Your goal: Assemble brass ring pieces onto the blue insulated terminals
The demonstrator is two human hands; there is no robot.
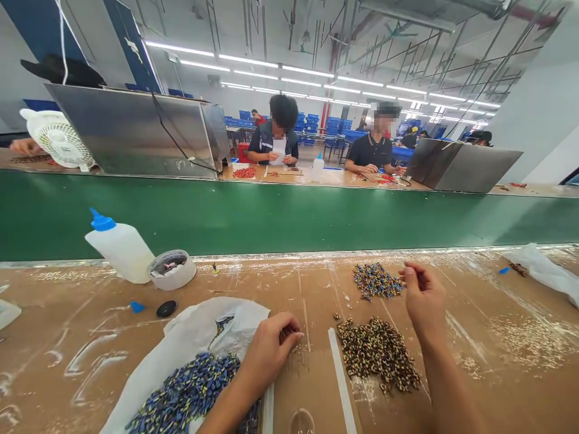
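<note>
on the counter point(271, 283), the small mixed pile point(376, 281) beside your right hand point(425, 301) looks finished, while the brown pile point(377, 355) and blue pieces point(185, 395) by your left hand point(271, 345) seem left; whether either grip is closed, i cannot tell.

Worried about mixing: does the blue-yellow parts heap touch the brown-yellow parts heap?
Apart: head view shows bare tabletop between blue heap and brown heap.

ceiling lights point(308, 72): lit | right wall point(543, 102): pale | blue crates point(312, 122): stacked
</note>
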